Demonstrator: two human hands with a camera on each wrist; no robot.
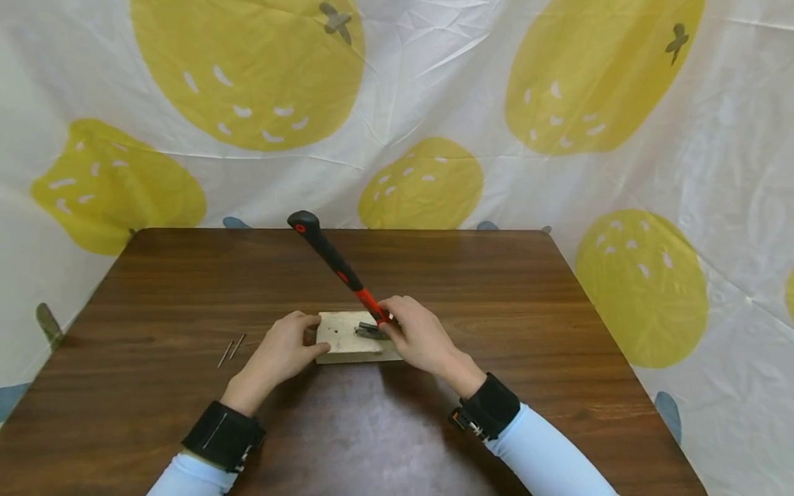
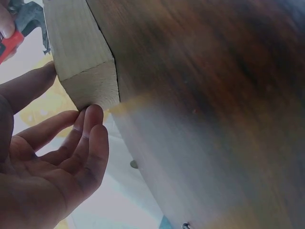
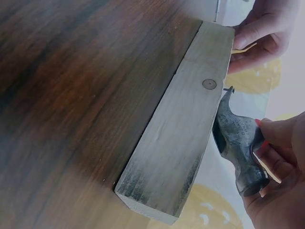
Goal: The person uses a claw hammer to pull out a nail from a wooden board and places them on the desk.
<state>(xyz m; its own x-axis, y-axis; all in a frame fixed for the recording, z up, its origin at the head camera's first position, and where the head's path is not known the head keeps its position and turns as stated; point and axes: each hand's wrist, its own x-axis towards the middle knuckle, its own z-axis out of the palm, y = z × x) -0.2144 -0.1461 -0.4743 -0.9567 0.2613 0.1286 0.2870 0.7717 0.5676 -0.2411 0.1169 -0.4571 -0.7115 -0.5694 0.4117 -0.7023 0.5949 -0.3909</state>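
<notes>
A pale wooden block (image 1: 338, 335) lies on the table. My left hand (image 1: 287, 349) holds its left end, thumb at the near corner and fingers at the far one. On top of the block rests a claw hammer (image 1: 335, 260), its black and red handle slanting up to the left. My right hand (image 1: 422, 335) grips the hammer low on the handle, close to the head. In the right wrist view the steel hammer head (image 3: 238, 138) lies against the block's upper face, its claw tip at a small nail (image 3: 228, 89) standing out of the wood.
Two loose nails (image 1: 231, 350) lie on the brown wooden table (image 1: 186, 289), left of my left hand. Behind the table's far edge hangs a white curtain (image 1: 422, 89) printed with yellow fruit. A round knot (image 3: 209, 84) shows on the block's side.
</notes>
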